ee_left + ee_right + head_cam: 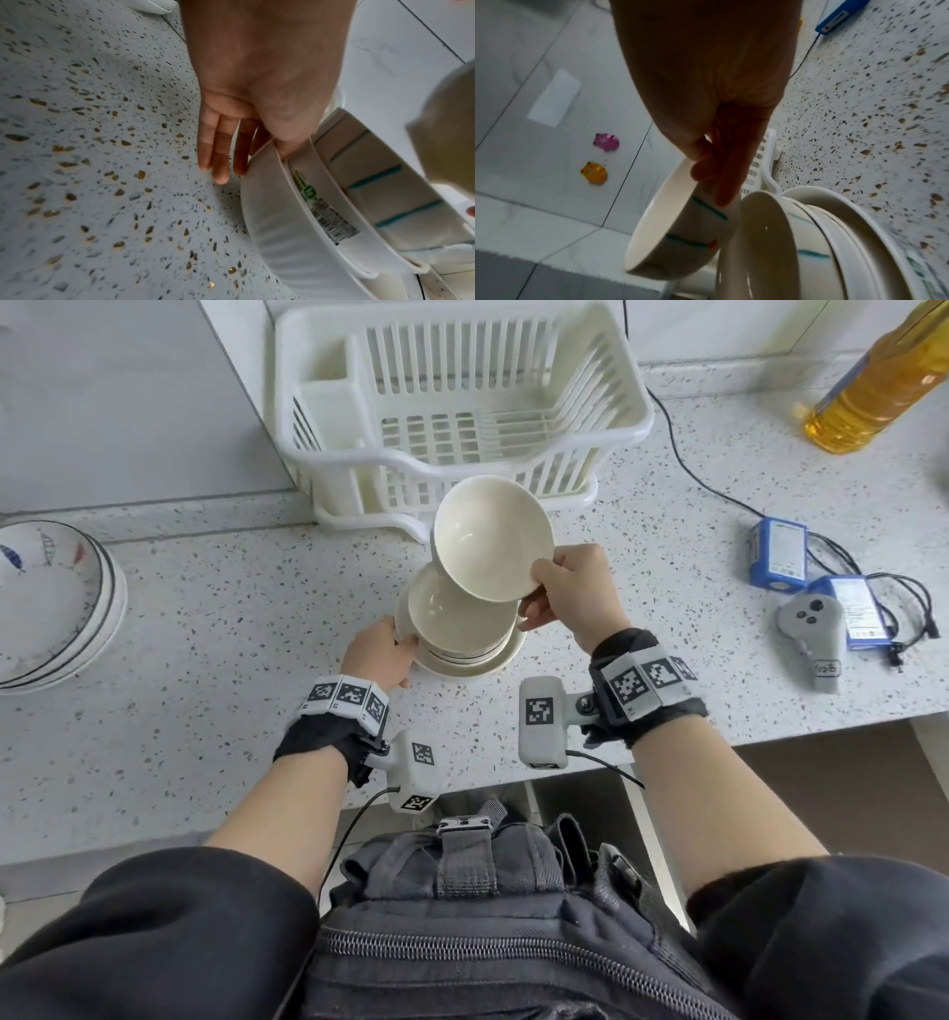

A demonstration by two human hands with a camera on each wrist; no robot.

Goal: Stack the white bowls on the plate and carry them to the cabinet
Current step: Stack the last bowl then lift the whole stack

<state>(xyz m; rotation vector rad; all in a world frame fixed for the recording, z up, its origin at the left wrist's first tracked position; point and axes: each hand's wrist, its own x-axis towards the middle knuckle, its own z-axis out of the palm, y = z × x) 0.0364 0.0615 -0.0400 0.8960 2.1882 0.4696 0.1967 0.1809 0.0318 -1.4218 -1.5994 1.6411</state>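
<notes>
Several white bowls [452, 613] sit nested on a white plate [495, 660] in the middle of the speckled counter. My left hand [405, 644] grips the plate's left rim. In the left wrist view the left hand [253, 165] has its fingers under the plate [270, 223] and its thumb on top, beside a teal-striped bowl [385, 182]. My right hand [534, 595] pinches the rim of another white bowl [488, 536], tilted just above the stack. The right wrist view shows the right hand [706, 176] with thumb inside that bowl [680, 233] and fingers outside, next to the stack [770, 243].
An empty white dish rack [452, 403] stands right behind the stack. Patterned plates [46, 603] are piled at the far left. An oil bottle [883, 377], blue battery packs [778, 552], a grey controller [811, 629] and cables lie to the right.
</notes>
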